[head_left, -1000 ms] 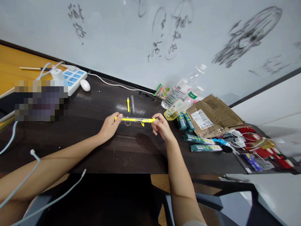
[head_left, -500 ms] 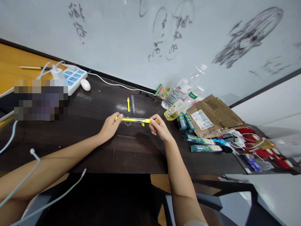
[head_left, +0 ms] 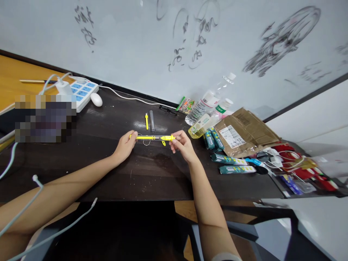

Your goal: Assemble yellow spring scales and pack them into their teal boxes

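A long yellow and clear pen-like tool (head_left: 149, 137) is stretched level between my two hands above the dark table. My left hand (head_left: 126, 143) pinches its left end. The fingertips of my right hand (head_left: 182, 142) close on its right end, by a yellow collar. Just below the tool lie a small yellow clip-like piece (head_left: 163, 143) and a thin wire ring (head_left: 146, 143), partly hidden by it. Farther back, a short yellow piece (head_left: 146, 121) lies beside a clear grey tube (head_left: 152, 121).
Bottles (head_left: 202, 108), a snack packet (head_left: 185, 104), green boxes (head_left: 229, 159) and a brown parcel (head_left: 239, 132) stand or lie to the right. At the left are a power strip (head_left: 83, 93) and a white mouse (head_left: 96, 99). Loose cables cross my left forearm.
The view has shifted slightly. My right fingers have moved a little on the tool's right end, and more of the yellow collar shows. Both hands still hold the tool.
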A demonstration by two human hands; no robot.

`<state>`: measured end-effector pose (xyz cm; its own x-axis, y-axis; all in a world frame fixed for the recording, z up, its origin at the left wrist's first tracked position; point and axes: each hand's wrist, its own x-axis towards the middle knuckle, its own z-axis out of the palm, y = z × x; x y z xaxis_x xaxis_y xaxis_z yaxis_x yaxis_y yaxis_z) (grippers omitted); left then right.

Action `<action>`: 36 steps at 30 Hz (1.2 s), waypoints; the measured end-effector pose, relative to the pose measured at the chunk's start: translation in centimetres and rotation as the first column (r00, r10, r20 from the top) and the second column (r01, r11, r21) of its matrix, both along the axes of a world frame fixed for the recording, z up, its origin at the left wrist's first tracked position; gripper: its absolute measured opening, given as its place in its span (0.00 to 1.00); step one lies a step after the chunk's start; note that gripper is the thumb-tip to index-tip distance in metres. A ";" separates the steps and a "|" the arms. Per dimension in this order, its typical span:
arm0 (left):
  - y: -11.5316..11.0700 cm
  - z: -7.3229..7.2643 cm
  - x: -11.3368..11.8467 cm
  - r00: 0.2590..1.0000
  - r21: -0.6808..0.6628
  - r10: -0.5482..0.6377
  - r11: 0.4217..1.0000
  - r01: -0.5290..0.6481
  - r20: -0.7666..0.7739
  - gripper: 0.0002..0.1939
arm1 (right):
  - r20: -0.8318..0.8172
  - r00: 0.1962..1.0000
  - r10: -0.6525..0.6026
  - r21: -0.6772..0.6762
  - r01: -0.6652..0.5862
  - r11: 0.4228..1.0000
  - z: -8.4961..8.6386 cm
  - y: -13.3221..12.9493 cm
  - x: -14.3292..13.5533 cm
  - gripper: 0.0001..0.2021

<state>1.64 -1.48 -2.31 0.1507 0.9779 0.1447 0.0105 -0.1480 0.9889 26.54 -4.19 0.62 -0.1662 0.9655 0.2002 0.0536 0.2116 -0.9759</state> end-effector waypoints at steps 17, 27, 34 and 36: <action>0.1 0.4 0.0 0.993 -0.163 -0.050 0.984 0.068 0.111 0.19 | -0.014 1.000 -0.019 0.064 0.020 0.998 0.1 0.0 -0.2 0.16; 0.3 0.1 -0.1 0.994 -0.188 -0.055 0.979 0.072 0.096 0.19 | -0.012 1.000 -0.013 0.072 0.013 0.997 0.1 0.1 -0.2 0.16; 0.5 0.0 -0.1 0.998 -0.197 -0.042 0.979 0.050 0.049 0.20 | 0.015 1.000 0.003 0.076 -0.005 0.997 0.1 0.0 -0.2 0.16; 0.6 -0.2 -0.1 0.996 -0.180 -0.049 0.982 0.062 0.075 0.20 | 0.020 1.000 0.003 0.075 -0.005 0.997 0.2 0.0 -0.2 0.16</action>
<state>1.51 -0.90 -2.50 0.2010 0.9793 -0.0229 -0.0629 0.0363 0.9974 26.33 -4.19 0.79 -0.1747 0.9473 0.2685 0.0717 0.2842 -0.9561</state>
